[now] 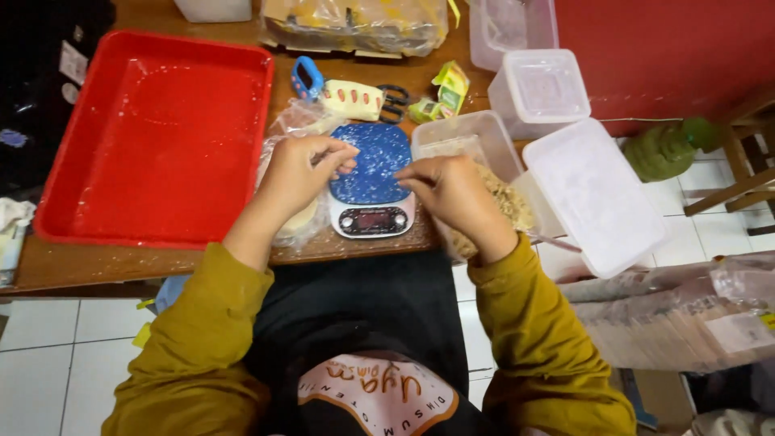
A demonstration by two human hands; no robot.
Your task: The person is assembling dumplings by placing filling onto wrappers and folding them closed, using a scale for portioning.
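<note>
A small kitchen scale (pixel 373 182) with a blue speckled top sits at the front edge of the wooden table (pixel 97 262). My left hand (pixel 303 168) hovers at its left edge with fingers pinched together, over a clear plastic bag (pixel 292 121) holding pale round pieces. My right hand (pixel 448 190) is at the scale's right edge, fingertips curled toward the blue plate, in front of a clear plastic box (pixel 472 137) filled with light brown shredded filling. Whether either hand pinches something small cannot be made out.
A big red tray (pixel 157 137) dusted with flour lies at the left. Behind the scale are a blue timer (pixel 307 78), black scissors (pixel 393 101) and a yellow-green packet (pixel 448 87). Empty clear boxes (pixel 539 90) and a white lid (pixel 593 194) stand at the right.
</note>
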